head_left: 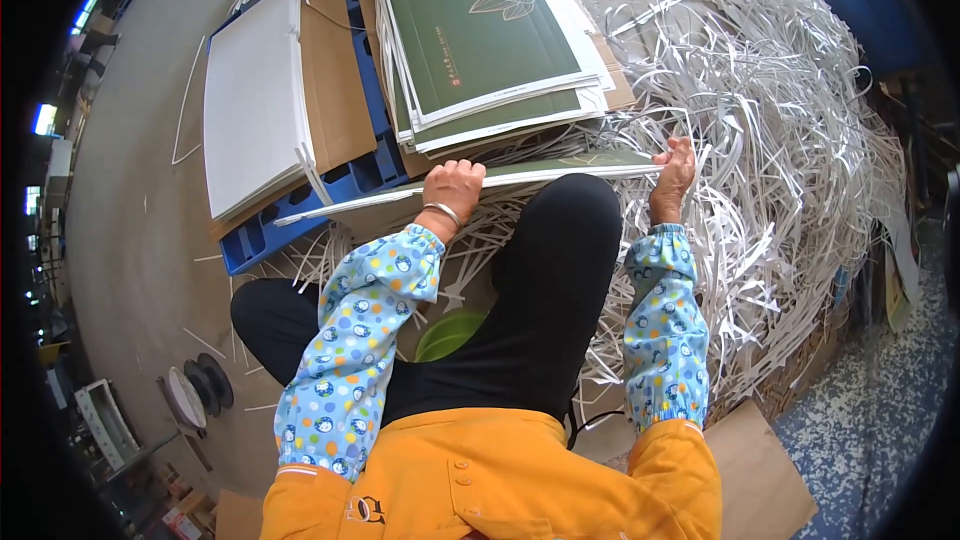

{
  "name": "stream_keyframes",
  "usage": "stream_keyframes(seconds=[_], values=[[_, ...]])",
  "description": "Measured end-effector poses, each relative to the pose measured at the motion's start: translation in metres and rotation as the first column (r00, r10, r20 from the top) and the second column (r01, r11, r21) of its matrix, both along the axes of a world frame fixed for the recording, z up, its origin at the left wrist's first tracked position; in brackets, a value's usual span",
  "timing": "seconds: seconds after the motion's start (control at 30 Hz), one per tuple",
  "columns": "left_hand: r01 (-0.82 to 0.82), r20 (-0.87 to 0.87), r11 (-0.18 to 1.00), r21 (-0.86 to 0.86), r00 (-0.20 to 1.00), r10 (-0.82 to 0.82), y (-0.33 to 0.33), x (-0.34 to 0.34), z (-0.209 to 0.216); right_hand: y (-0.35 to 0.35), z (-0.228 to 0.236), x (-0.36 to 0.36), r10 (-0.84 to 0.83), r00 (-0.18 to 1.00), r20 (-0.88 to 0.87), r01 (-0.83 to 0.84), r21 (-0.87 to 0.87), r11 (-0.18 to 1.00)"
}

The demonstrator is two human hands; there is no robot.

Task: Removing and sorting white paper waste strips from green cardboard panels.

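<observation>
A thin stack of green printed sheets with white edges (545,174) lies tilted across my raised knee, seen almost edge-on. My left hand (455,187) is closed over its near edge, left of the knee. At the stack's right end my right hand (675,180) holds the edge, fingers pointing up and thumb on the near side. Just beyond is a taller pile of green printed sheets (480,40), its layers slightly uneven. To its left, a white sheet stack (255,100) rests with brown cardboard (335,70) on a blue plastic pallet (240,248).
A large heap of white paper strips (760,170) spreads along the right side and under my legs. A green bowl-like thing (450,333) shows between my legs. Dark and pale round discs (205,385) stand at the lower left. A blue container (870,0) is at the far right.
</observation>
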State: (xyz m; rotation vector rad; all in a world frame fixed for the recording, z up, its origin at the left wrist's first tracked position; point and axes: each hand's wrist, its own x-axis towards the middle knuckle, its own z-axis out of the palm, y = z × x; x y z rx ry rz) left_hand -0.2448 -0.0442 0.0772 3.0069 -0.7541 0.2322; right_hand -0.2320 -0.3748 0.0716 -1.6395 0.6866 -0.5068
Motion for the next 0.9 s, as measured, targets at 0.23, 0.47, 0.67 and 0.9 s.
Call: stream_keyframes(seconds=[0.23, 0.47, 0.67, 0.9], values=[[-0.031, -0.245, 0.998, -0.049, 0.969, 0.018, 0.036, 0.021, 0.041, -0.017, 0.016, -0.014, 0.062, 0.965, 0.256, -0.17, 0.428, 0.888], [-0.046, -0.291, 0.968, -0.245, 0.956, -0.028, 0.116, 0.005, 0.122, 0.0, 0.004, -0.012, 0.423, 0.873, -0.242, -0.478, -0.595, 0.647], [-0.087, -0.29, 0.832, -0.547, 0.953, -0.091, 0.176, -0.022, 0.179, -0.005, 0.007, 0.011, 0.406, 0.741, -0.535, -0.671, -0.561, 0.485], [-0.383, -0.373, 0.561, -0.734, 0.918, 0.138, 0.273, -0.054, 0.234, -0.082, -0.104, -0.131, -0.187, 0.365, -0.912, -0.888, -0.401, 0.223]])
